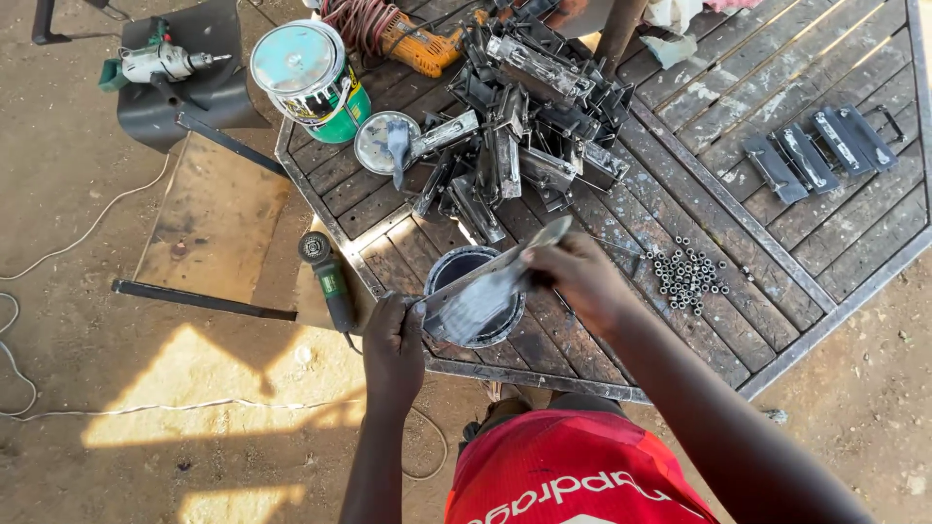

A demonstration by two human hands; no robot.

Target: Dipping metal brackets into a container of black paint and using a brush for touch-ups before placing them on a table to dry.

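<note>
the left hand [393, 342] has its grip closed on one end of a flat metal bracket [466, 296], held over a small dark pot [473, 291] at the desk [777, 320] edge. the right hand [580, 278] clasps a grey-coated brush [505, 281] against it. a pile of unpainted brackets [534, 116] waits behind; four dark pieces [820, 150] lie apart.

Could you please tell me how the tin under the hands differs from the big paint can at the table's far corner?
The open tin has no lid and shows a dark inside; the paint can is closed with a pale lid. The open tin sits at the near edge, partly covered by the metal strip that the left hand and right hand hold; the paint can stands untouched. Both are round and upright.
</note>
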